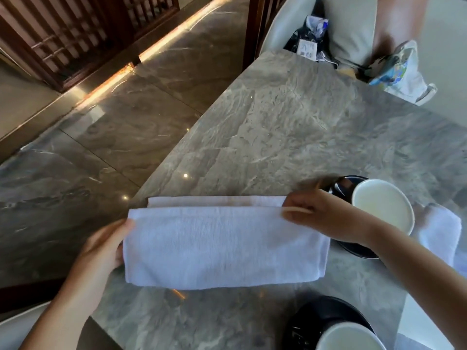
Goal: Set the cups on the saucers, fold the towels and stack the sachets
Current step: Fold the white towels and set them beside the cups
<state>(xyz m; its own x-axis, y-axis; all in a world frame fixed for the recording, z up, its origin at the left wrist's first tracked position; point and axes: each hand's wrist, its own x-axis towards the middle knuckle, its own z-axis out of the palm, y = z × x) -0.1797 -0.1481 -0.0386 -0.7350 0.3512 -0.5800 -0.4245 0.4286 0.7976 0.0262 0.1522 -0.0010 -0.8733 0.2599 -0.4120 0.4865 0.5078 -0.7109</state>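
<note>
A white towel (222, 246) lies folded into a long band on the grey marble table (290, 127). My left hand (106, 248) grips its left end. My right hand (318, 213) pinches its upper right corner, blurred by motion. Right of that hand a white cup (384, 205) stands on a dark saucer (353, 246). A second white cup (351, 337) sits on another dark saucer (316, 314) at the bottom edge. Another white towel (439, 236) lies rolled or folded at the far right, partly hidden behind my right forearm. No sachets can be made out.
A pale chair (348, 29) at the table's far side holds a dark bag (305, 44) and a printed blue and white bag (399, 69). The table's left edge drops to a glossy marble floor (113, 127). Dark wooden screens (63, 34) stand at the back left.
</note>
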